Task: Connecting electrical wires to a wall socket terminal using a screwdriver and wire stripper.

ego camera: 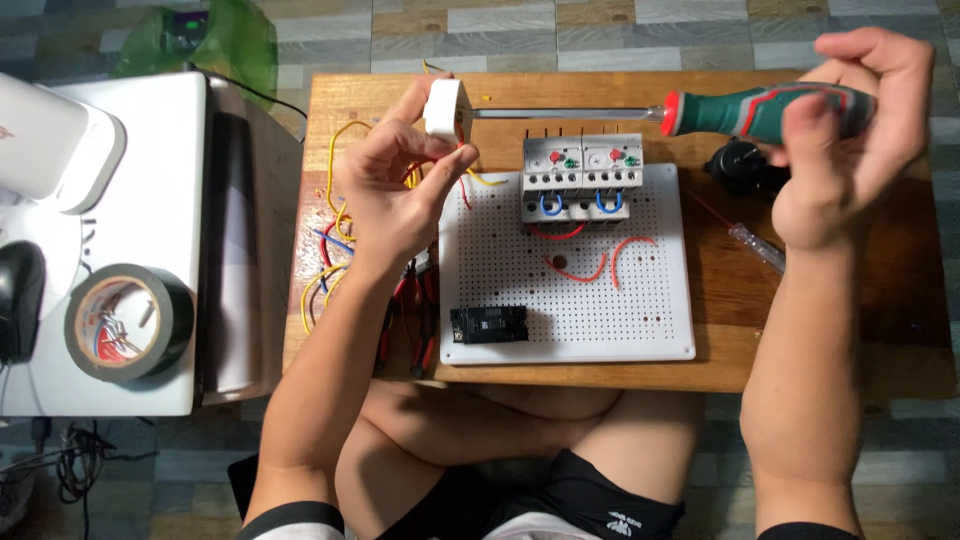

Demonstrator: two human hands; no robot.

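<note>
The left hand (395,190) pinches a small white electrical box (443,108) between thumb and fingers, raised above the far edge of the wooden desk (800,340). The right hand (850,120) wraps its grip around the green, red and black handle of a long screwdriver (700,110), whose metal shaft runs level to the box and meets its side. Below them lies a white perforated mounting board (620,310) carrying two grey relay modules (582,180), red wire loops and a black component (488,324). Yellow wires (340,215) trail beside the board.
</note>
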